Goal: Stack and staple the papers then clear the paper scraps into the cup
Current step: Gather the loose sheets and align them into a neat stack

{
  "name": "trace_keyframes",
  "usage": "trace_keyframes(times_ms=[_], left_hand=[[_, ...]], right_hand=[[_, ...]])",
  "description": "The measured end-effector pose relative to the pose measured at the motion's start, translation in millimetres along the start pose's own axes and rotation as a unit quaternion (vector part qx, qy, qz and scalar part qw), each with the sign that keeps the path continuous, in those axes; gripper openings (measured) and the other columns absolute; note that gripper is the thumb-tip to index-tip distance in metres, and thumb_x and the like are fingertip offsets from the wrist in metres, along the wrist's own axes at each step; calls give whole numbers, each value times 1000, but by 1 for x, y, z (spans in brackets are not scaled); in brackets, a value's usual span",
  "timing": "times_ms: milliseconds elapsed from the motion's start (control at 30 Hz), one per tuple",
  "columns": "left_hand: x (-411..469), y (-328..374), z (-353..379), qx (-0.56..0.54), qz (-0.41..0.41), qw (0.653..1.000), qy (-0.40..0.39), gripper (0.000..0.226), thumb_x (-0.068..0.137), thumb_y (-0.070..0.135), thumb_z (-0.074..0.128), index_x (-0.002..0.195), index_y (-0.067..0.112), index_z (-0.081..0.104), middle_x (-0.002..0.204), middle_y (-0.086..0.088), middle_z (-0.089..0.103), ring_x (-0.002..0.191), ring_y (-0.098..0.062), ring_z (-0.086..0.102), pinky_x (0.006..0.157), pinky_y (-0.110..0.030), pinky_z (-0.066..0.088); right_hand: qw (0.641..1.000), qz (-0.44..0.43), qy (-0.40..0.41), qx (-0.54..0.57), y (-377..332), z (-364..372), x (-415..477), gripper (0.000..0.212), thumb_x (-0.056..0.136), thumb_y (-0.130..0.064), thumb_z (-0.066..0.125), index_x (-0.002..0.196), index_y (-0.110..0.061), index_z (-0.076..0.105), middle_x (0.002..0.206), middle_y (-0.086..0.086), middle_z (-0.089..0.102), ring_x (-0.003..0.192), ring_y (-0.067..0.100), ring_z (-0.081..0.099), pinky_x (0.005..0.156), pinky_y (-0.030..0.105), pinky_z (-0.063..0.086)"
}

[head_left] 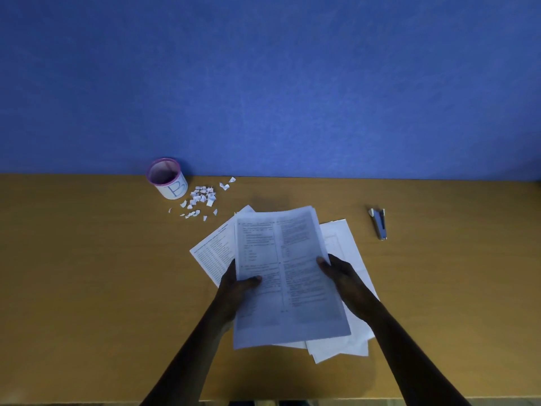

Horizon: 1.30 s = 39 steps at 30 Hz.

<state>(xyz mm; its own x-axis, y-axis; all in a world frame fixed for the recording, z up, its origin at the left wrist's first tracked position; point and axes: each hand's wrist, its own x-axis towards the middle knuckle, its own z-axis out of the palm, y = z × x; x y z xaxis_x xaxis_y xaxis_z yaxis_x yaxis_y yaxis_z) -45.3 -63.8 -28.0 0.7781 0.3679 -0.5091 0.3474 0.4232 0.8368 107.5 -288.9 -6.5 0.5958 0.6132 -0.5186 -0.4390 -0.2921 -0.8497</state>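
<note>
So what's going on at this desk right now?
A person is gathering printed sheets, holding them with the left hand and the right hand above more loose pages on the wooden desk. The stapler lies untouched to the right. Paper scraps lie scattered beside the cup, not yet cleared.

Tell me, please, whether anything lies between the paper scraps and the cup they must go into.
Nothing visible does: the paper scraps lie on bare table just right of the cup.
</note>
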Motion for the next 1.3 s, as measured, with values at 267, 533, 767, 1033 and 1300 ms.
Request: trace_keyframes(times_ms=[267, 533, 767, 1033, 1300], left_hand=[[2, 10, -12, -33, 2, 999, 20, 55, 77, 11, 78, 130, 19, 64, 121, -9, 76, 107, -31, 75, 77, -43, 65], [-1, 11, -9, -24, -2, 1000, 12, 47, 88, 0, 73, 131, 18, 64, 119, -5, 77, 107, -28, 75, 73, -35, 64], [1, 8, -9, -19, -8, 1000, 11, 55, 78, 14, 82, 130, 23, 67, 127, -8, 74, 114, -32, 72, 92, -57, 61], [-1, 13, -7, -19, 5, 1000, 6, 55, 84, 4, 79, 134, 21, 64, 123, -3, 76, 111, -25, 74, 81, -40, 64], [2, 23, 7, 21, 27, 999, 4, 57, 76, 26, 78, 131, 30, 63, 119, 2, 76, 105, -21, 75, 82, -41, 62]], right_hand=[[838, 140, 298, -434, 33, -39, 21, 86, 80, -53, 81, 144, -12, 39, 147, 14, 45, 135, 39, 44, 101, 54, 46], [812, 204, 305, -453, 42, -49, 32, 104, 62, -60, 90, 137, -11, 38, 137, 15, 49, 131, 39, 45, 106, 60, 41], [838, 131, 316, -425, 38, -51, 30, 60, 78, -33, 86, 123, -5, 58, 121, 16, 65, 109, 32, 64, 78, 35, 55], [896, -11, 254, -363, -3, -57, 6, 25, 95, -17, 71, 115, -2, 65, 101, 3, 65, 88, 22, 63, 62, 20, 42], [983, -46, 176, 11, -28, -55, -11, 26, 96, -11, 70, 121, -10, 69, 116, 10, 76, 104, 36, 73, 91, 57, 60]])
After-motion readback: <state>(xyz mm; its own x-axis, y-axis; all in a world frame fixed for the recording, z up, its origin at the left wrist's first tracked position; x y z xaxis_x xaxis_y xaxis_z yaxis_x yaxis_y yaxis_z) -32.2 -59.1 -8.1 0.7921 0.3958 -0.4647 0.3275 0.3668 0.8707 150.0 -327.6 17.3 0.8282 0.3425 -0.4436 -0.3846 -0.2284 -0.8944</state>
